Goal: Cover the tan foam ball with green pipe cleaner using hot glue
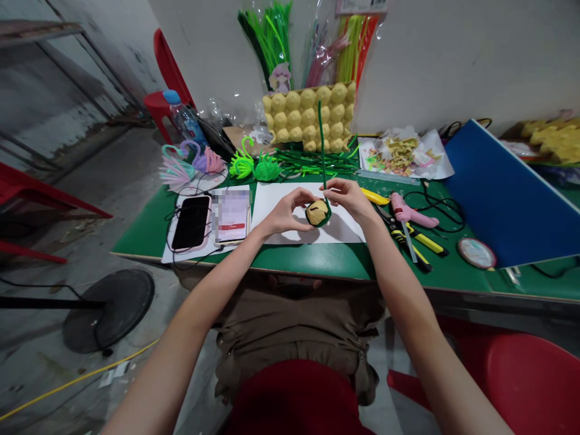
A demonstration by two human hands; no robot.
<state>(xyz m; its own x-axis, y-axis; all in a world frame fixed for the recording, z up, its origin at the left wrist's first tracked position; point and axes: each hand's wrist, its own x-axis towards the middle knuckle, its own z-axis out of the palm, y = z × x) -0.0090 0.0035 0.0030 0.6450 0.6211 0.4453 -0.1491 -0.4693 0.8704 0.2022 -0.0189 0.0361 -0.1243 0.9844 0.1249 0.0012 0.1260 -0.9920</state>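
My left hand [287, 211] and my right hand [348, 196] meet over a white sheet of paper [276, 199] on the green table [317, 260]. Between them they hold a small yellow cardboard cup [316, 212] with a green pipe cleaner [322, 145] looped around its rim. The pipe cleaner's free end stands straight up, in front of the yellow egg carton [299, 115]. My right fingers pinch the pipe cleaner where it meets the cup; my left fingers grip the cup's left side.
A black phone [191, 222] and a second phone [231, 214] lie left of the paper. Pink glue gun [408, 211], yellow-handled pliers [410, 238], blue board [507, 193], loose green pipe cleaners [312, 162], finished pipe-cleaner flowers [254, 166] and a water bottle [183, 118] surround it.
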